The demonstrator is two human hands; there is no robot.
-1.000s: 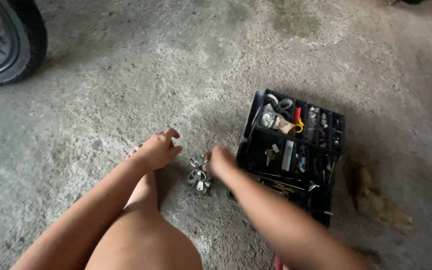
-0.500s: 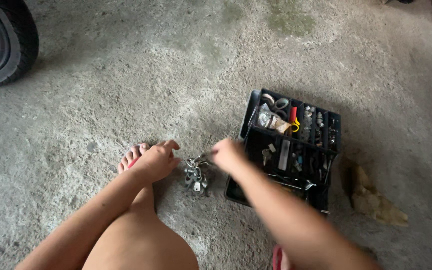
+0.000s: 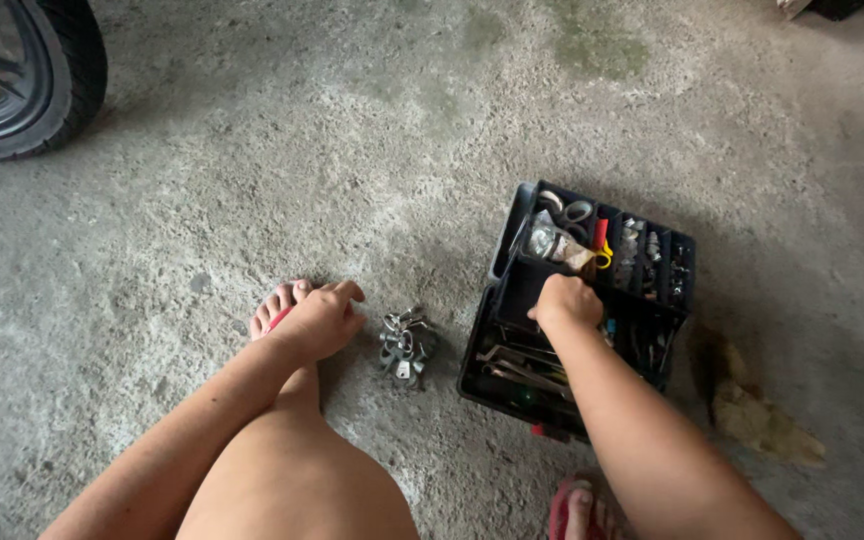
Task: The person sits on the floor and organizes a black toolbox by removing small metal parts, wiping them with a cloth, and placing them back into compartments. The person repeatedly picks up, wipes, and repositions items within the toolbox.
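My right hand [image 3: 567,302] was curled closed inside the black toolbox [image 3: 512,372], gripping what I cannot tell, while my left hand [image 3: 318,322] rested half-curled, empty, beside the metal parts [image 3: 404,346].

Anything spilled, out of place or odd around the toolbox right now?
Two things. A cluster of small metal parts lies loose on the concrete floor between the left hand and the black toolbox, outside it. A crumpled brown rag lies beside the box. The right hand is inside the toolbox; nothing looks damaged.
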